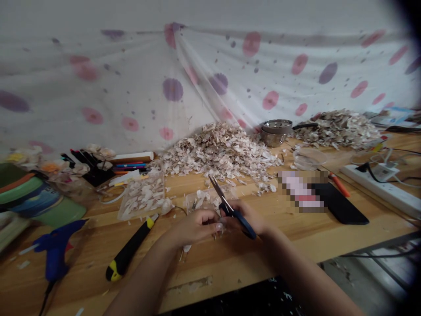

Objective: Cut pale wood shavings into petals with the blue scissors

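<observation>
In my right hand (248, 215) is a pair of scissors (226, 206) with dark blue handles. Its blades point up and away, slightly parted. My left hand (199, 226) meets the right one, thumb and fingers pinched together at something small and pale that I cannot make out. Behind my hands lies a shallow clear tray (194, 199) with a few whitish flakes, partly hidden by them. A second clear tray (141, 197), filled with pale petal-like pieces, sits to the left. Small scraps (187, 249) lie just below my left hand.
A large heap of pale flakes (217, 151) rises against the draped sheet, with another heap (338, 127) at right. A utility knife (131, 250) and blue glue gun (54, 250) lie left. Metal bowls (275, 131), a black flat object (342, 204) and a power strip (384, 186) are right.
</observation>
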The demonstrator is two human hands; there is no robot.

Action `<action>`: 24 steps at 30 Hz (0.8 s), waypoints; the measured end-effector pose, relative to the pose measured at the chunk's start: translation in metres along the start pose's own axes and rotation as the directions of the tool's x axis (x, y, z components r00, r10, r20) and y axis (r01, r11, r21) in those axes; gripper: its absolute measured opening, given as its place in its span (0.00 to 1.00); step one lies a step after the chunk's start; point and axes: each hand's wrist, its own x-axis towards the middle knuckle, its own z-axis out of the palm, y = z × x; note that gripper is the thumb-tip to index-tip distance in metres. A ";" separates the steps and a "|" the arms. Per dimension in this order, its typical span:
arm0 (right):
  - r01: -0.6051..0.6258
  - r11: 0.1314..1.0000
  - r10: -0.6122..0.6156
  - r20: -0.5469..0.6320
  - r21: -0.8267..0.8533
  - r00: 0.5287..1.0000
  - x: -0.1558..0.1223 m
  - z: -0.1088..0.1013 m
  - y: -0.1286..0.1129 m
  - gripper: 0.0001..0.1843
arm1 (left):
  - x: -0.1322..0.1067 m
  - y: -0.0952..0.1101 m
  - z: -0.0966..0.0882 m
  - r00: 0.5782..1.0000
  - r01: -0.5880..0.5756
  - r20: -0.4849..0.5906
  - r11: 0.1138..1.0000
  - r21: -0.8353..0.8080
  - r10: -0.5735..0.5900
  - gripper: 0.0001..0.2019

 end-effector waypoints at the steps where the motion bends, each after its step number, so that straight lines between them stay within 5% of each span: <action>1: 0.002 1.000 -0.002 -0.013 0.011 1.000 0.000 0.000 0.001 0.17 | 0.001 -0.001 0.000 1.000 0.004 0.009 0.998 -0.060 -0.003 0.11; 4: 0.025 0.996 -0.019 -0.070 0.082 0.997 0.002 0.001 0.002 0.20 | 0.001 -0.004 0.001 1.000 0.009 -0.015 0.977 -0.215 -0.012 0.13; 8: 0.084 0.992 -0.068 -0.165 0.097 0.984 0.006 0.004 0.004 0.24 | -0.001 -0.002 0.000 0.969 -0.055 -0.247 0.985 -0.165 0.013 0.13; 13: 0.085 0.995 -0.090 -0.111 -0.045 0.990 0.005 0.006 0.004 0.27 | -0.004 0.000 -0.003 0.785 -0.155 -0.569 0.967 0.200 0.244 0.11; 18: 0.076 0.975 -0.089 -0.050 -0.211 0.995 0.002 0.008 0.001 0.26 | -0.005 -0.001 -0.005 0.636 -0.200 -0.597 0.852 0.485 0.489 0.06; 24: 0.061 0.975 -0.055 0.034 -0.212 0.998 0.002 0.006 0.003 0.25 | -0.007 -0.003 -0.007 0.582 -0.154 -0.559 0.755 0.637 0.590 0.05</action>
